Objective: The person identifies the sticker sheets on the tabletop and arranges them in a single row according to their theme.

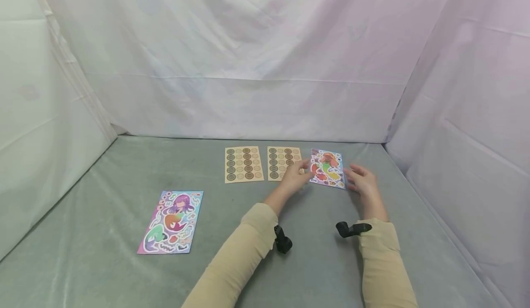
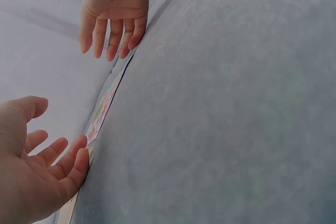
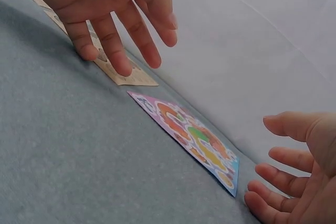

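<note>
A colourful mermaid sticker sheet (image 1: 327, 168) lies flat on the grey cloth between my two hands. My left hand (image 1: 295, 178) is at its left edge, fingers loosely spread, and covers a corner of the tan sheet of round stickers (image 1: 281, 157) beside it. On the other side, my right hand (image 1: 364, 184) has its fingertips close by the mermaid sheet's right edge. In the right wrist view, both palms face inward around the sheet (image 3: 191, 137), the left hand (image 3: 110, 19) hovering over the tan sheet. Neither hand grips anything.
Another tan sheet of round stickers (image 1: 244, 164) lies to the left in the same row. Nearer and farther left is a larger purple-haired mermaid sticker sheet (image 1: 171, 223). White cloth walls (image 1: 256, 105) stand behind and on both sides of the table.
</note>
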Demonstrator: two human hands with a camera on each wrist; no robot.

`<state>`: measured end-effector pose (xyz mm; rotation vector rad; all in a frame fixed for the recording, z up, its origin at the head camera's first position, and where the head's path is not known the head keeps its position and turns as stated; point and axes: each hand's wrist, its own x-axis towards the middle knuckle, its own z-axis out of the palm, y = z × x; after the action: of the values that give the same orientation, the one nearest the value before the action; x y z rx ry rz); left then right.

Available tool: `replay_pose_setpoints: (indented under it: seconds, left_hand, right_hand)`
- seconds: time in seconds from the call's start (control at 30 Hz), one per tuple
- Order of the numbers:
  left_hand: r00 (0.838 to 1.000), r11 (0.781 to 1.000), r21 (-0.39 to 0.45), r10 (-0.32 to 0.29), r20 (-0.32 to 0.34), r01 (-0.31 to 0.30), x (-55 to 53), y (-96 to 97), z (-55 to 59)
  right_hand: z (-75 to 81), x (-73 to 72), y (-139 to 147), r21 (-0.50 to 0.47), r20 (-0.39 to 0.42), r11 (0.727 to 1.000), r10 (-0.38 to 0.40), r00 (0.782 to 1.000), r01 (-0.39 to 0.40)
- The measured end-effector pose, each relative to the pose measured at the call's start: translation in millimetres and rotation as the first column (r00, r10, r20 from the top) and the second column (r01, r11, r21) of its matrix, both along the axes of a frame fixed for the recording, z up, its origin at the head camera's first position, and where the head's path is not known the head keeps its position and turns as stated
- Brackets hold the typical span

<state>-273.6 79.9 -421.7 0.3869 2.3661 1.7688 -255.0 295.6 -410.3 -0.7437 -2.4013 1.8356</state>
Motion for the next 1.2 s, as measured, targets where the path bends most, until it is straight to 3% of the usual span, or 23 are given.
replay_pose_setpoints:
  seconds: [0.73, 1.2]
  left_hand:
    - [1.000, 0.991, -0.130, 0.005, -0.015, -0.007, 3.4, 7.2, -8.3]
    - [0.999, 0.992, -0.121, -0.028, -0.025, 0.025, 3.9, 8.5, -7.4]
  right_hand:
    - [-19.1, -1.8, 2.4, 0.072, -0.067, 0.997, 0.014, 0.998, -0.009]
    - [-18.5, -2.2, -0.4, 0.091, -0.049, 0.996, 0.017, 0.999, -0.013]
